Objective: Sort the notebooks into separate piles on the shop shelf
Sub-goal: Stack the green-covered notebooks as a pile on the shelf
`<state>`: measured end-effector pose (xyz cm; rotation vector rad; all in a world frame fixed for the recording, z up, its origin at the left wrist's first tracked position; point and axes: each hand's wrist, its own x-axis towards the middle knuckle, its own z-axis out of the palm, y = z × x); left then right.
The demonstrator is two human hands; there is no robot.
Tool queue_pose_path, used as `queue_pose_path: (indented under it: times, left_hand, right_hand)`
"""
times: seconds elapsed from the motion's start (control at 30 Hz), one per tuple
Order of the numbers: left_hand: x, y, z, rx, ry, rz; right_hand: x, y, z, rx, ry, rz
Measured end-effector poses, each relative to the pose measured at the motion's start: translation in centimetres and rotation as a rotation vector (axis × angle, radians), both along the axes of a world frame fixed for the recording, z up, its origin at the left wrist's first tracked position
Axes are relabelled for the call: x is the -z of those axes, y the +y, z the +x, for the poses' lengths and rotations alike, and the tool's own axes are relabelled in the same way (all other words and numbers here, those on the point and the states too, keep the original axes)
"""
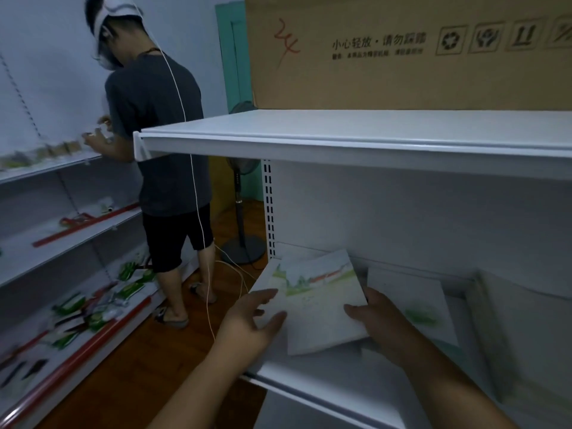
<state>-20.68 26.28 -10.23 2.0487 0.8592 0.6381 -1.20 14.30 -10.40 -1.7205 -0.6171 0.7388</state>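
A pale notebook [315,301] with a green landscape drawing on its cover lies tilted at the left end of the white shelf [325,385]. My left hand [250,320] grips its left edge, and my right hand [380,320] holds its right edge with the thumb on the cover. Another white notebook [414,301] with a green patch lies flat just to the right, partly behind my right hand. More notebooks [492,323] lean blurred at the far right of the shelf.
An upper white shelf [356,134] carries a large cardboard box [402,51]. To the left a person [158,150] stands at another shelving unit [62,243] with green packets. A standing fan [241,212] and a white cable [201,243] are on the wooden floor.
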Motion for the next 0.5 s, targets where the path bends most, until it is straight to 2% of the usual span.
queue_pose_path:
  times: [0.07,0.13,0.2,0.27,0.3,0.37,0.43,0.5]
  left_hand:
    - [-0.1,0.0,0.1,-0.099,-0.19,-0.175]
    - [-0.6,0.0,0.1,-0.128,-0.255,-0.282]
    - [-1.0,0.0,0.0,-0.079,-0.307,-0.454]
    - [-1.3,-0.3,-0.2,-0.009,-0.396,-0.692]
    - [-1.4,-0.4,-0.4,0.0,-0.42,-0.762]
    - [-1.1,-0.6,-0.6,-0.029,-0.425,-0.783]
    - [-0.8,-0.7,-0.9,-0.039,-0.434,-0.763]
    - [-0.5,-0.6,-1.4,-0.062,-0.433,-0.711]
  right_hand:
    - [-0.1,-0.7,-0.7,0.021,0.086,0.127]
    - [-0.4,-0.9,-1.9,0.038,0.183,0.251]
    - [-0.6,-0.6,-3.1,0.01,0.258,0.328]
    - [-0.8,-0.1,-4.4,-0.056,0.25,0.353]
    - [-1.0,0.2,-5.1,-0.088,0.2,0.333]
    - [-1.3,0.9,-6.4,-0.089,-0.005,0.214]
    - [-1.3,1.5,-7.1,-0.035,-0.216,0.084]
    - [-1.1,1.8,-7.5,-0.035,-0.346,0.001]
